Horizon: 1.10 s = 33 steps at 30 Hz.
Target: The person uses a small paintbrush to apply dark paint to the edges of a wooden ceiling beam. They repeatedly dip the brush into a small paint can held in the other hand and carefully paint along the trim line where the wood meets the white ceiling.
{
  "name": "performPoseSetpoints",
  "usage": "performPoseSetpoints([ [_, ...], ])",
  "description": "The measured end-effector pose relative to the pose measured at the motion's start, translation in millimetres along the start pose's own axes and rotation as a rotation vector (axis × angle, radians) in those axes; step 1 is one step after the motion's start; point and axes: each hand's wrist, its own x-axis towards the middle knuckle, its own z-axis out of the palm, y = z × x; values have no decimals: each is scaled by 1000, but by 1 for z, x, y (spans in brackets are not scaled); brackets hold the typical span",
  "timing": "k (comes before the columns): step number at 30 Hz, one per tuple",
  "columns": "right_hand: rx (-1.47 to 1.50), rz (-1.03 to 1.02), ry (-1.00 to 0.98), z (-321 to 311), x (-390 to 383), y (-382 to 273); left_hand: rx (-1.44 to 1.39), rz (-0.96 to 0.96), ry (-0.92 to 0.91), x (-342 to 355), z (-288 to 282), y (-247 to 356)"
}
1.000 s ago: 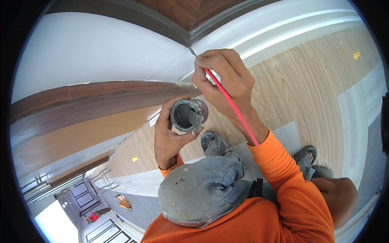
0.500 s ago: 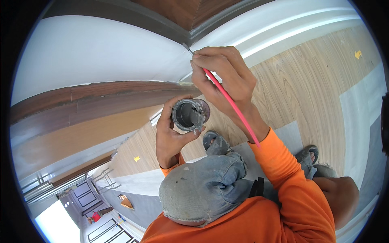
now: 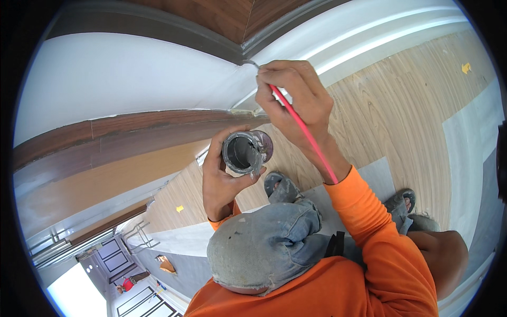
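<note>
My right hand (image 3: 296, 105) grips a slim brush (image 3: 301, 124) with a long red handle. Its small grey tip touches the corner where the white wall (image 3: 137, 74) meets the dark grey edge strip (image 3: 121, 21) below brown wood paneling. Lower and to the left, my left hand (image 3: 216, 174) is wrapped round a small open can (image 3: 245, 151), smeared with grey paint and holding grey paint inside.
My bent knee (image 3: 253, 245) is below my hands. Wood-look floor (image 3: 396, 105) carries pale protective sheeting (image 3: 470, 132). A dark brown ledge (image 3: 79, 140) runs along the left. A metal frame (image 3: 140, 235) and a person in red (image 3: 127, 283) are at the far lower left.
The brush tip has shifted slightly along the corner, now lying flatter, with my right hand moving a little. The corner sits slightly lower in view. The can stays in my left hand.
</note>
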Motion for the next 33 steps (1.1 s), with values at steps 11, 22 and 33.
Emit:
performPoseSetpoints([
  [11, -5, -7, -16, -6, 2, 3, -48, -15, 5, -1, 1, -3],
  [22, 14, -16, -6, -9, 5, 6, -34, -16, 4, -4, 0, -4],
  [33, -38, -25, 81, -7, 5, 6, -45, -22, 22, -4, 1, -2],
])
